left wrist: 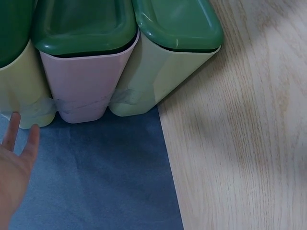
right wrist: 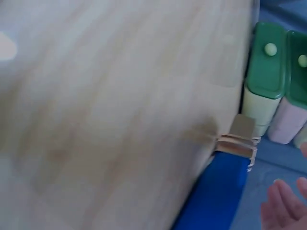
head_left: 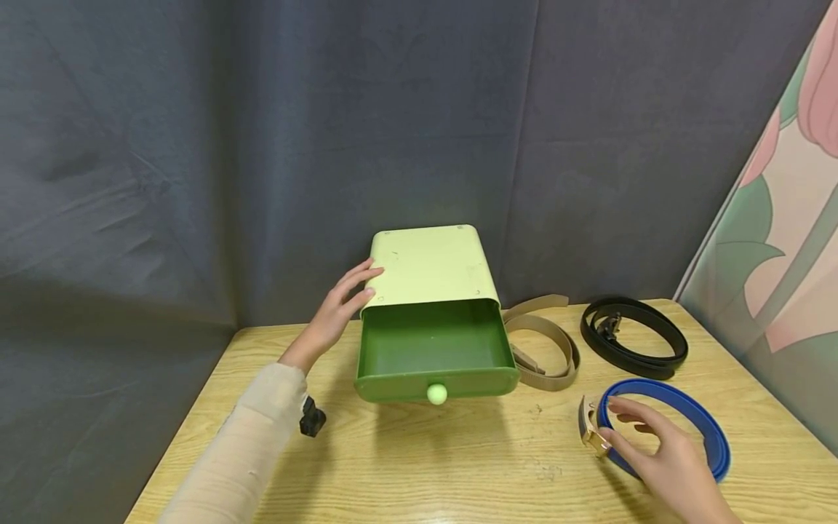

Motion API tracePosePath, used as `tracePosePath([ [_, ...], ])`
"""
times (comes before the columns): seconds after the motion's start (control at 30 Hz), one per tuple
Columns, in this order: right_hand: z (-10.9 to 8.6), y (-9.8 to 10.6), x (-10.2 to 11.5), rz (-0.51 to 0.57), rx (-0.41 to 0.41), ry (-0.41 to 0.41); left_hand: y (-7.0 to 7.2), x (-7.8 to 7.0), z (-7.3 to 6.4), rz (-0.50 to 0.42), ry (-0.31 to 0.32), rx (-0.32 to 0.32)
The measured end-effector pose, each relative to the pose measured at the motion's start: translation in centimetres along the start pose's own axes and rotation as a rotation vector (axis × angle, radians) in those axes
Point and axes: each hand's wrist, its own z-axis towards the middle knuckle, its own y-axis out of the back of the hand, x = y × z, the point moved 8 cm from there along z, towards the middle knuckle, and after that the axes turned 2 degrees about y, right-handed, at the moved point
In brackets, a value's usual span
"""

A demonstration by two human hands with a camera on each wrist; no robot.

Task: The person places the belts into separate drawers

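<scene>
A pale yellow-green drawer box (head_left: 432,266) stands at the table's back, its green drawer (head_left: 435,386) pulled out and showing a bare inside. My left hand (head_left: 337,309) rests its fingers, spread, against the box's left side. The left wrist view catches part of that hand (left wrist: 17,163) by the yellow box of a taped stack. A coiled blue belt (head_left: 710,429) with a gold buckle (head_left: 592,433) lies front right. Over it hovers my right hand (head_left: 668,451), thumb and index finger apart near the buckle. In the right wrist view, the fingers (right wrist: 285,206) appear clear of the belt (right wrist: 213,191).
A tan belt (head_left: 566,349) lies coiled right of the drawer box, and a black belt (head_left: 631,346) behind the blue one. The stack includes a pink box (left wrist: 84,88). A grey curtain (head_left: 393,109) hangs behind; a floral panel (head_left: 772,218) borders the right side.
</scene>
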Motion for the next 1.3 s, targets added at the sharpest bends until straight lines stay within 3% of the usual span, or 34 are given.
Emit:
tracePosePath([
  [0.07,0.1,-0.3,-0.9,-0.012,0.028,-0.038,0.0,0.0,0.0,-0.003,-0.004,-0.003],
  [0.37,0.3,-2.7,-4.4,0.021,0.300,-0.279,0.0,0.0,0.0,-0.009,-0.010,0.001],
  [0.63,1.0,-4.5,-5.0,0.003,0.430,-0.302,0.1,-0.1,0.0,-0.008,-0.008,0.000],
  [1.3,0.6,-4.4,-5.4,0.025,0.415,-0.355,-0.2,0.0,0.0,-0.007,0.003,0.021],
])
